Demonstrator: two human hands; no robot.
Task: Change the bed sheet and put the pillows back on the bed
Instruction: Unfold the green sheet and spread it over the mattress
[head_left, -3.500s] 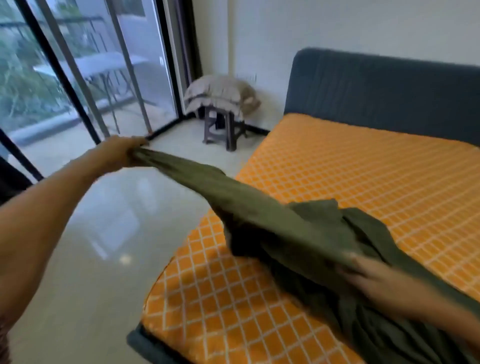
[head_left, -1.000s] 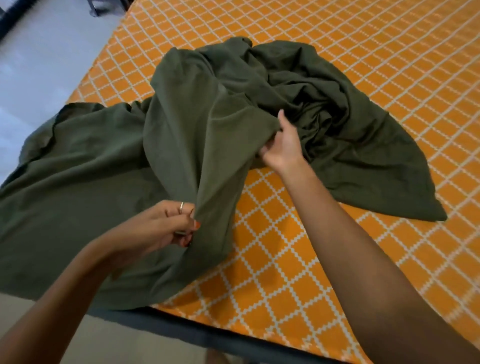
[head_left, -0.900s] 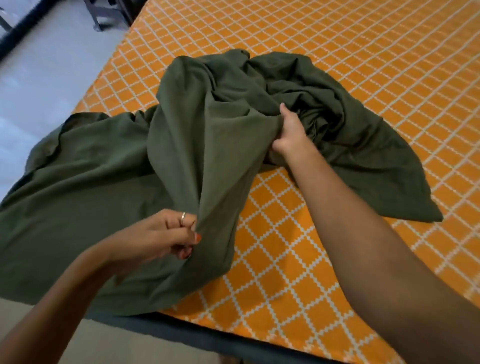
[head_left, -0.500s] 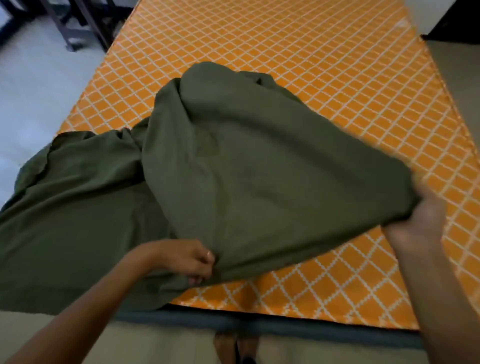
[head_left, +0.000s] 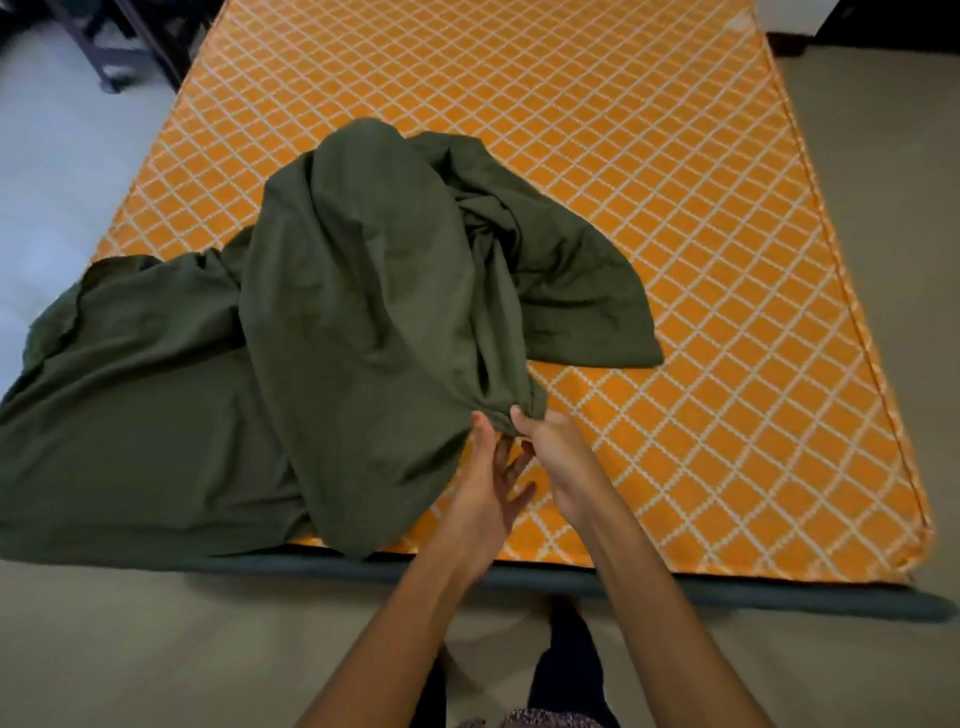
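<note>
Orange-checked mattress (head_left: 649, 218) fills the bed; a crumpled green sheet (head_left: 363, 312) covers its near-left. Right hand (head_left: 553, 447) pinches a sheet edge, left hand (head_left: 488, 493) open beside it, likely to spread it.

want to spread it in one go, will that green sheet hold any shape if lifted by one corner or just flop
Likely flops: the green sheet lies in soft folds and droops over the mattress edge. It probably lifts easily, since the right hand pinches up one gathered bit. It may slide off, with much of it overhanging at left.
</note>
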